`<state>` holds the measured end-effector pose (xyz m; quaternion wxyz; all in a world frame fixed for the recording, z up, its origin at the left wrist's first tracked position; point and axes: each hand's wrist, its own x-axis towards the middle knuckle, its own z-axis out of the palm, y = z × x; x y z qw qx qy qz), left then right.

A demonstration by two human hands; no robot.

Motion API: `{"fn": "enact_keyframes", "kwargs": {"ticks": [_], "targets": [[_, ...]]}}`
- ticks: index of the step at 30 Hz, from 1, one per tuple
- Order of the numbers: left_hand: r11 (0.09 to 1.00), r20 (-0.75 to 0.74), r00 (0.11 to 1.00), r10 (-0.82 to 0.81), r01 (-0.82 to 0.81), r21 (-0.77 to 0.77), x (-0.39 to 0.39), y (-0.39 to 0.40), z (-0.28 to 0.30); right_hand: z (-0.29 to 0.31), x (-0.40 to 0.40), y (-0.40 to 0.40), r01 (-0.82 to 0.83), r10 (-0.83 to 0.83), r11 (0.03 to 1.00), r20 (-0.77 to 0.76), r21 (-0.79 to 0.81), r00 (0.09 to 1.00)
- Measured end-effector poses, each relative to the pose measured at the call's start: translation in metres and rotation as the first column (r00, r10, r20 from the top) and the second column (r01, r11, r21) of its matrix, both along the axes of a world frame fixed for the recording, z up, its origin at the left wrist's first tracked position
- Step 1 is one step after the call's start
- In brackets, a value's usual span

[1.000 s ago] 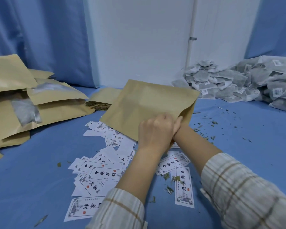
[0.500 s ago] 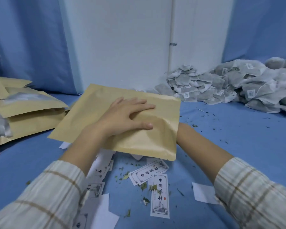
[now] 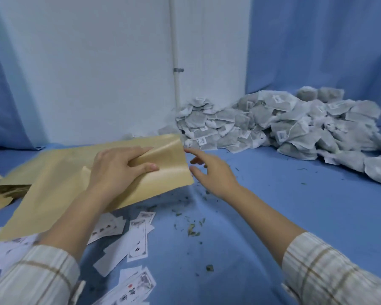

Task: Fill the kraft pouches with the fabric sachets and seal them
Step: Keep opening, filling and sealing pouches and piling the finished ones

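A large flat kraft pouch [image 3: 59, 186] lies tilted over the blue surface, its mouth end toward the right. My left hand [image 3: 119, 168] grips the pouch near that end, thumb and fingers pinching a fold of the paper. My right hand [image 3: 211, 172] is just right of the pouch's edge, fingers spread, holding nothing, reaching toward the pile. A big heap of grey-white fabric sachets [image 3: 284, 126] with small white tags rests against the wall at the back right.
Printed paper labels [image 3: 139, 236] lie scattered on the blue cloth below the pouch. Loose dried herb bits [image 3: 194, 230] are strewn in the middle. More kraft pouches [image 3: 0, 194] show at the left edge. A white wall with a pipe [image 3: 176, 69] stands behind.
My right hand has come out from under the pouch and now reaches toward the sachets. My left hand went from pressing flat to gripping the pouch. The view has swung right.
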<state>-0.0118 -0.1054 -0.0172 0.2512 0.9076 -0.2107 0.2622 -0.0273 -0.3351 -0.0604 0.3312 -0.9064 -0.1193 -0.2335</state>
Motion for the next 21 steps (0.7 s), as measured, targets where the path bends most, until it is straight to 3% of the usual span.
{"fn": "enact_keyframes", "kwargs": {"ticks": [5,10,13,18,21], "targets": [[0.99,-0.028,0.99,0.138,-0.137,0.013,0.047,0.021,-0.004,-0.02,0.063,-0.012,0.096,-0.091,0.995,-0.249,0.007,0.964],[0.966,-0.025,0.979,0.204,-0.198,0.165,0.091,0.039,-0.023,-0.037,0.129,0.008,0.159,-0.137,0.986,-0.303,0.05,0.943],[0.975,-0.064,0.977,0.205,-0.198,0.101,0.109,0.047,-0.033,-0.045,0.16,0.024,0.245,-0.223,0.969,-0.303,0.035,0.926],[0.986,-0.159,0.979,0.13,-0.145,-0.084,0.126,0.054,-0.046,-0.05,0.197,0.044,0.464,-0.424,0.886,-0.378,0.016,0.823],[0.985,-0.154,0.976,0.156,-0.166,-0.053,0.133,0.059,-0.048,-0.054,0.201,0.047,0.475,-0.408,0.858,-0.299,0.196,0.862]]}}
